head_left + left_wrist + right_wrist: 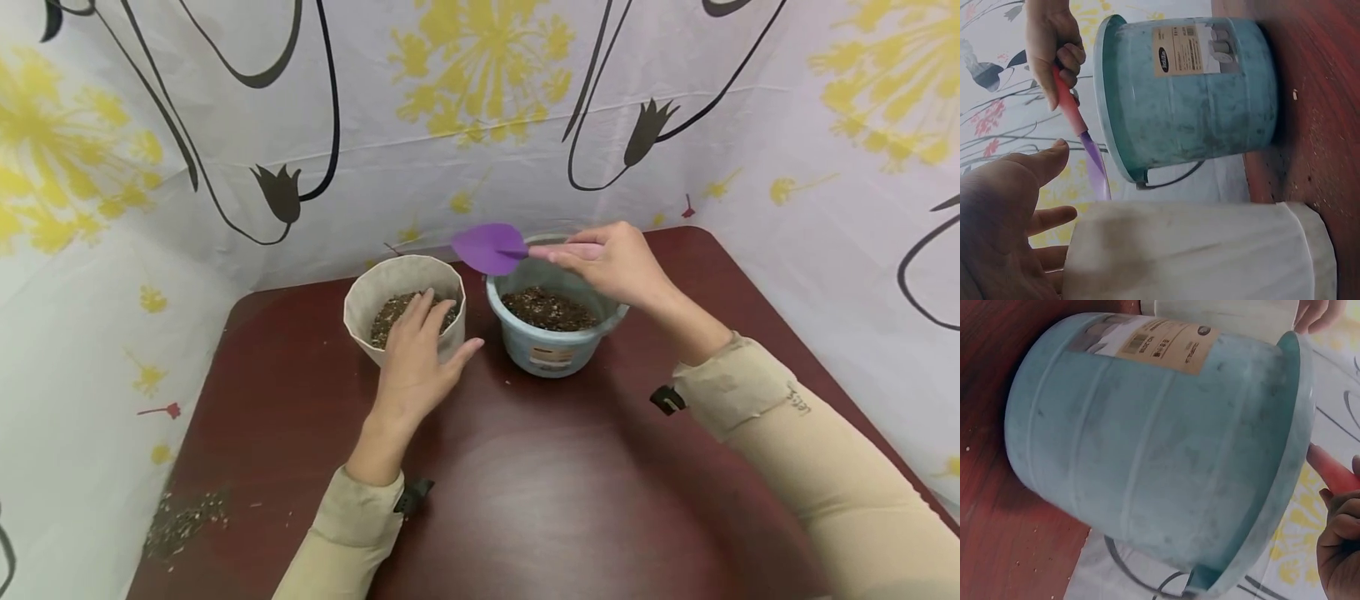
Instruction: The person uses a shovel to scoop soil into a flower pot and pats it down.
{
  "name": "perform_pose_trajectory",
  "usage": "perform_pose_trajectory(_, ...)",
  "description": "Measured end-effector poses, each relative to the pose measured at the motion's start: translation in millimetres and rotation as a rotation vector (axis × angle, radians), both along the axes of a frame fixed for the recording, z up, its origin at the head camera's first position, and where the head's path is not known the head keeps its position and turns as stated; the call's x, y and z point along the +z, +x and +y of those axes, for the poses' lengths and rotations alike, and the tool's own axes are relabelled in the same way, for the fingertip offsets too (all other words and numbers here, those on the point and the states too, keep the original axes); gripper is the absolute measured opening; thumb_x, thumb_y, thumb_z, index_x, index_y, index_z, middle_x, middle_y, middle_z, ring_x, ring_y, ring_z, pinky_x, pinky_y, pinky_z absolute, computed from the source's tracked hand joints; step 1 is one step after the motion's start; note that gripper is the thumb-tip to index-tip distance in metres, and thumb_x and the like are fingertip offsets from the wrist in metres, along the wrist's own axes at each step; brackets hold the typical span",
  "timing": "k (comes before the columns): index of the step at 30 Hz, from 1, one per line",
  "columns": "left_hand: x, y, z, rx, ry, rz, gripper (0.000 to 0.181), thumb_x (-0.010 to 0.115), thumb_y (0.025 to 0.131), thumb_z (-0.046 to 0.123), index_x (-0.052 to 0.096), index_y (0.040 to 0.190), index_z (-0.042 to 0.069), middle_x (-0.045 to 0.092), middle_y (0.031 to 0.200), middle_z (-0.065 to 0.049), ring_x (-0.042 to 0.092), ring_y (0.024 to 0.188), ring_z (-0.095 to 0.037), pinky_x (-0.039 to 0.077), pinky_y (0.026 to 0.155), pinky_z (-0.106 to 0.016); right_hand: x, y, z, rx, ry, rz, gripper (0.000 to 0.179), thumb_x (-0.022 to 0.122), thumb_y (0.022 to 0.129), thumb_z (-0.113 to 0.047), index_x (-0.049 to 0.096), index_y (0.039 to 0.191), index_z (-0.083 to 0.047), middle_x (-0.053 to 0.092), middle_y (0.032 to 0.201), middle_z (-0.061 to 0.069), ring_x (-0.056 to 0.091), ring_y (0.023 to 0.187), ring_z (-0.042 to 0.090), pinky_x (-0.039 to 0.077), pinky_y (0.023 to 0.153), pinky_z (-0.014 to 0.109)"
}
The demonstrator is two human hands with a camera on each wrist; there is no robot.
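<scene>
My right hand (618, 262) grips the pink handle of a small purple-bladed trowel (491, 249) above a light blue bucket (551, 357). The blade points left, toward the gap between the two containers, and no soil shows on it. Dark soil (547, 308) lies inside the bucket. My left hand (416, 358) is spread over the near right rim of a white pot (358, 312), fingers reaching above the brownish soil (390, 317) in it. In the left wrist view the trowel's pink handle (1071, 106) slants down toward the white pot's rim.
Both containers stand near the back edge of a dark red table (510, 467). A scatter of grit (183, 523) lies at the table's left edge. Patterned white cloth (420, 183) hangs behind and at both sides. The bucket's wire handle (1175, 180) hangs down its side.
</scene>
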State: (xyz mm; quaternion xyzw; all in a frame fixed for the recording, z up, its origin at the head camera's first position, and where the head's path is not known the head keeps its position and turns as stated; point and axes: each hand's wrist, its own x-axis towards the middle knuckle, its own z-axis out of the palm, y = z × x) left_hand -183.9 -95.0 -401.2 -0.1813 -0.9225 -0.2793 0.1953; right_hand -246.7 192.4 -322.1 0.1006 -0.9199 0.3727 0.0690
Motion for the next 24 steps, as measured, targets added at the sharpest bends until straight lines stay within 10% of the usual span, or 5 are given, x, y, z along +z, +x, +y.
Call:
perform_pose_trajectory(9,7.8,-4.3,19.6,-0.056,0.026,-0.035,0.062,0.074,0.092,0.043,0.059,0.138,0.005,0.043,0.155,-0.021,0.037,0.145,-0.037,0.032,0.117,-0.051,6.1,6.7,22.8,-0.058,-0.009,0.007,0.044,0.076,0.080,-0.065,0.083,0.100,-0.026,0.077,0.084,-0.005,0.057,0.073,0.013,0.043,0.056,0.029)
perform_pose_trajectory(16,15.4,-3.0,37.8,-0.134,0.006,-0.088,0.062,0.073,0.093,0.040,0.056,0.142,0.007,0.038,0.159,-0.017,0.041,0.143,-0.035,0.038,0.114,-0.049,13.6,10.9,49.1,0.007,-0.007,-0.008,0.031,0.074,0.084,-0.060,0.080,0.106,-0.039,0.050,0.057,-0.005,0.029,0.051,0.007,0.026,0.040,0.031)
perform_pose_trajectory(24,11.5,-4.4,54.8,-0.179,-0.021,-0.193,0.064,0.071,0.094,0.040,0.052,0.147,0.009,0.032,0.160,-0.025,0.043,0.140,-0.040,0.038,0.114,-0.047,17.9,13.8,68.6,0.027,0.080,0.014,0.023,0.075,0.089,-0.050,0.081,0.106,-0.036,0.076,0.085,-0.012,0.048,0.063,0.003,0.036,0.051,0.025)
